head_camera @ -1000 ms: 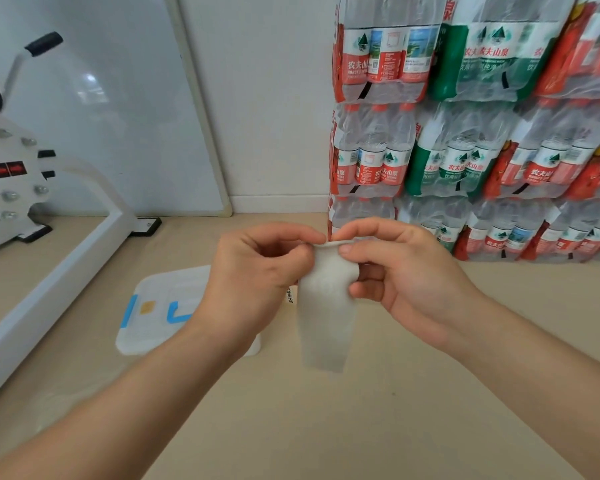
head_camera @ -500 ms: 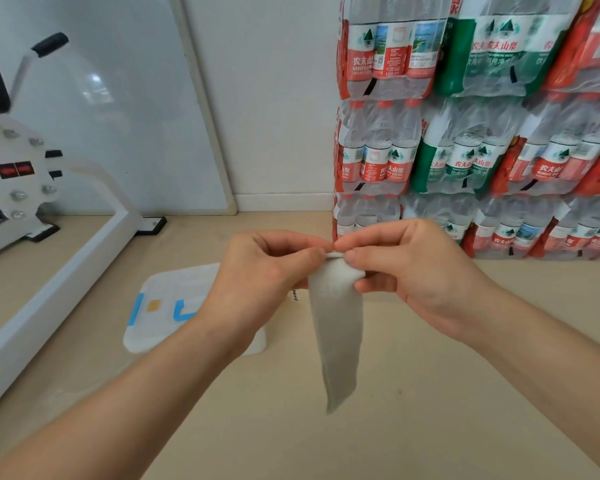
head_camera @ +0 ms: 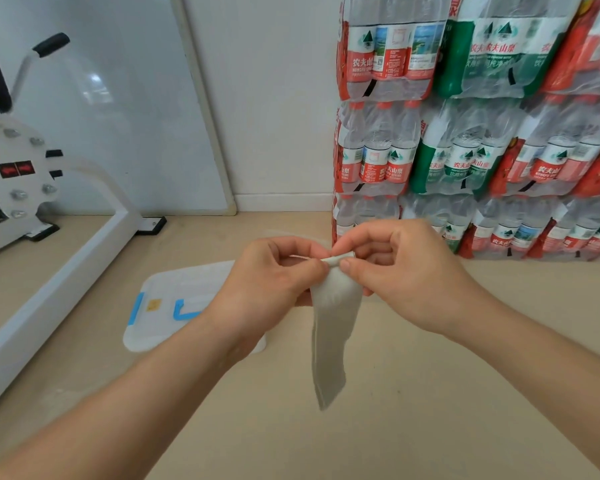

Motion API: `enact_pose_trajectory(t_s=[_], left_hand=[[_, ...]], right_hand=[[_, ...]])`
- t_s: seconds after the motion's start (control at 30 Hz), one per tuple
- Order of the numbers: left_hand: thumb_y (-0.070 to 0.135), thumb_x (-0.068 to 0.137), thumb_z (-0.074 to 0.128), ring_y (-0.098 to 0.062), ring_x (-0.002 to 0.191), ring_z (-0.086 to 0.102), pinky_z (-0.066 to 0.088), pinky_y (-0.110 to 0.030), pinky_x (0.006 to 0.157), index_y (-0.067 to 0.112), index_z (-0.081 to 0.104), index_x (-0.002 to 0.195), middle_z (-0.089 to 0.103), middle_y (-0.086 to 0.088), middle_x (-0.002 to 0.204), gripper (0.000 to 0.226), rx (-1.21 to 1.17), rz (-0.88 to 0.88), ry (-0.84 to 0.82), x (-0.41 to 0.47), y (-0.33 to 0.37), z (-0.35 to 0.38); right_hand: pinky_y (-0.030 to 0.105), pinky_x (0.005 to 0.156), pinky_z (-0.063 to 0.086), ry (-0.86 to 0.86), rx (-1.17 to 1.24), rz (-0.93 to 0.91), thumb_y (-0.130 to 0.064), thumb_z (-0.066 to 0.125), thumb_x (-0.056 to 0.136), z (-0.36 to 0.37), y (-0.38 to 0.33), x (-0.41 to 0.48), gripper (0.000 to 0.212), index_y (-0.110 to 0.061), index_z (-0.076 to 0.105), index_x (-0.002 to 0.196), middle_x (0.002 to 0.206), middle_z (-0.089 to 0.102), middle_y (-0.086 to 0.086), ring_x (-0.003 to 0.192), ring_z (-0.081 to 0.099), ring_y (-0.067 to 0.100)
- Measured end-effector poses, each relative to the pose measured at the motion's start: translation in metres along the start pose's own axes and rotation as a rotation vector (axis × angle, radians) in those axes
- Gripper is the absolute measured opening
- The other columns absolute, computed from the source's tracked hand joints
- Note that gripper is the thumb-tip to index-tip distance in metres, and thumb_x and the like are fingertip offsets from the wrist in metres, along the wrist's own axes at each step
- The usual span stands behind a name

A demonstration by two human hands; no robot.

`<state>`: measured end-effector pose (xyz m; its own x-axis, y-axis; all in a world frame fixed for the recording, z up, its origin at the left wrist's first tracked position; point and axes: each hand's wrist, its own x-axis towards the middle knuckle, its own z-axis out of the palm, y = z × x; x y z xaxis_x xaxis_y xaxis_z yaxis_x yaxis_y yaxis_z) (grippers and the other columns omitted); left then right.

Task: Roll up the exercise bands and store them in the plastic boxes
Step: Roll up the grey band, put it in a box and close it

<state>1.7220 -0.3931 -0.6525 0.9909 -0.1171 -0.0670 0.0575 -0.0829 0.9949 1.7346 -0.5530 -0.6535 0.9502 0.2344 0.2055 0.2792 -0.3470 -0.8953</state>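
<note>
Now, band: pale exercise band, top edge caught between both hands in mid-air. The rest hangs straight down below the pinch, its free end off the floor.
Left hand: thumb and forefinger pinch the top edge from the left, other fingers curled in.
Right hand: pinches the same edge from the right, fingertips almost meeting the left's, with a small tight fold between them.
Why held so: probably starting the roll at the top. Letting it hang keeps the tail flat and untwisted.
Plastic box: on the floor below and left of the grip, partly hidden by the left wrist. Lid looks on, blue latches; close by for storing.
Progress: roll barely begun, most of the band still loose.
Behind the grip: stacked water bottle packs.
Far left of the grip: exercise machine.
</note>
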Motion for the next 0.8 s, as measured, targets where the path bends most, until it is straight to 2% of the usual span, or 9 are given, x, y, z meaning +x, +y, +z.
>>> enact_pose_trajectory(t_s=[0.07,0.13,0.27,0.37,0.47,0.6,0.7,0.8], left_hand=[[-0.006,0.084,0.058,-0.015,0.058,0.063,0.050,-0.023,0.055,0.007,0.067,0.079,0.069,-0.010,0.069,0.016,0.008,0.036,0.053,-0.0005,-0.0004,0.0009],[-0.008,0.081,0.061,-0.018,0.062,0.061,0.050,-0.028,0.061,0.012,0.066,0.072,0.070,-0.008,0.070,0.022,0.004,0.073,0.115,0.0004,-0.0021,0.0019],[-0.010,0.078,0.063,-0.022,0.071,0.058,0.048,-0.034,0.068,0.014,0.069,0.067,0.067,-0.010,0.073,0.026,0.000,0.119,0.153,-0.0001,-0.0041,0.0043],[-0.009,0.078,0.064,-0.021,0.071,0.055,0.046,-0.032,0.067,0.013,0.071,0.067,0.066,-0.012,0.073,0.026,-0.005,0.139,0.169,0.0005,-0.0034,0.0038],[-0.010,0.078,0.063,-0.021,0.071,0.058,0.048,-0.029,0.067,0.013,0.071,0.068,0.067,-0.012,0.073,0.027,-0.002,0.144,0.167,0.0006,-0.0029,0.0040],[-0.011,0.078,0.063,-0.017,0.073,0.065,0.053,-0.026,0.069,0.016,0.071,0.069,0.071,-0.006,0.074,0.029,-0.029,0.119,0.137,0.0026,-0.0053,0.0017],[-0.004,0.076,0.066,-0.020,0.078,0.066,0.052,-0.032,0.075,0.016,0.071,0.075,0.071,-0.008,0.081,0.022,-0.067,0.079,0.068,0.0035,-0.0065,0.0006],[0.004,0.079,0.068,-0.018,0.077,0.066,0.052,-0.025,0.068,0.012,0.071,0.087,0.072,-0.006,0.084,0.012,-0.143,0.023,0.024,0.0030,-0.0059,0.0013]], right_hand=[[0.030,0.048,0.051,-0.007,0.054,0.051,-0.005,0.066,0.084,-0.0001,-0.0001,-0.0001,0.012,-0.016,0.070,0.084,0.075,0.070,0.013,0.056,0.058,0.021],[0.023,0.043,0.046,-0.055,0.192,0.194,-0.008,0.068,0.085,-0.0031,-0.0016,0.0005,0.005,-0.012,0.067,0.088,0.071,0.068,0.012,0.053,0.056,0.018],[0.018,0.042,0.045,-0.136,0.512,0.389,0.000,0.065,0.082,-0.0073,-0.0022,0.0021,0.011,-0.010,0.068,0.087,0.065,0.062,0.003,0.046,0.051,0.009],[0.018,0.045,0.048,-0.122,0.616,0.427,0.002,0.065,0.080,-0.0075,-0.0001,0.0037,0.014,-0.007,0.071,0.089,0.075,0.057,0.010,0.052,0.053,0.012],[0.018,0.047,0.050,-0.119,0.639,0.420,-0.005,0.068,0.079,-0.0067,0.0012,0.0035,0.016,-0.001,0.071,0.095,0.082,0.060,0.015,0.059,0.056,0.015],[0.017,0.050,0.049,-0.053,0.553,0.367,-0.002,0.072,0.075,-0.0026,0.0034,0.0042,0.008,-0.006,0.074,0.082,0.080,0.065,0.009,0.064,0.059,0.011],[0.017,0.053,0.048,-0.028,0.486,0.345,0.001,0.073,0.073,-0.0026,0.0044,0.0055,0.011,-0.009,0.074,0.078,0.078,0.069,0.007,0.065,0.060,0.010],[0.017,0.054,0.046,-0.003,0.433,0.319,0.002,0.073,0.074,-0.0031,0.0035,0.0055,0.013,-0.010,0.074,0.080,0.079,0.071,0.009,0.065,0.059,0.010]])
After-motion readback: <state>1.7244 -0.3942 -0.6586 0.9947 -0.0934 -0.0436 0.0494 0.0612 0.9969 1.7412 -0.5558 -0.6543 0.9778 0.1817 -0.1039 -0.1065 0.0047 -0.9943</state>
